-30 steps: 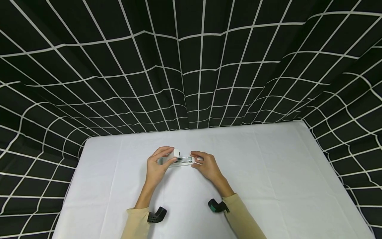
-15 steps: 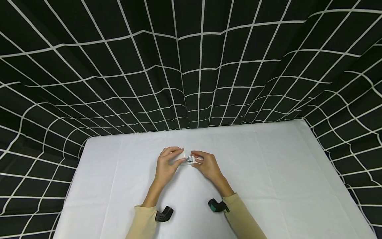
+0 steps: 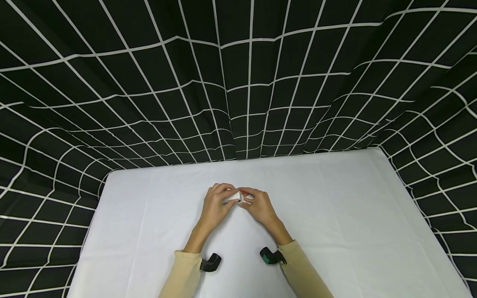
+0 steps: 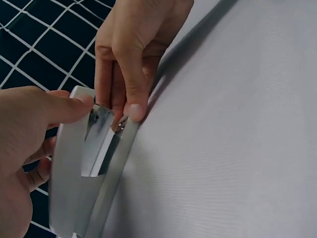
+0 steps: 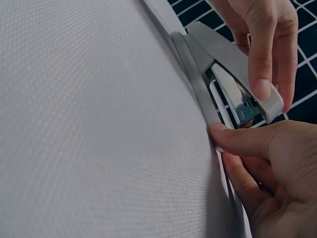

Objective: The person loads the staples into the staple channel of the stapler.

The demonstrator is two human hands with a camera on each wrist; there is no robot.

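A white stapler (image 3: 232, 198) lies on the white table between both hands, mostly covered by fingers in the head view. My left hand (image 3: 215, 206) grips the tip of its top arm (image 4: 67, 168), thumb on one side and fingers on the other. With thumb and fingers my right hand (image 3: 261, 207) pinches the front end of the base (image 5: 190, 72). The right wrist view shows the top arm at a narrow angle above the base, with the shiny metal magazine (image 5: 232, 91) between them. The stapler's hinge end points to the left in the head view.
A white cloth covers the table (image 3: 335, 215). Behind it and at the sides hangs a black curtain (image 3: 208, 82) with a white grid. A black camera sits on each wrist, the left wrist camera (image 3: 211, 263) and the right wrist camera (image 3: 271, 256).
My left hand has moved right and the top arm has come down over the base, hiding the metal parts that showed earlier. My right hand has stayed at the base's front end.
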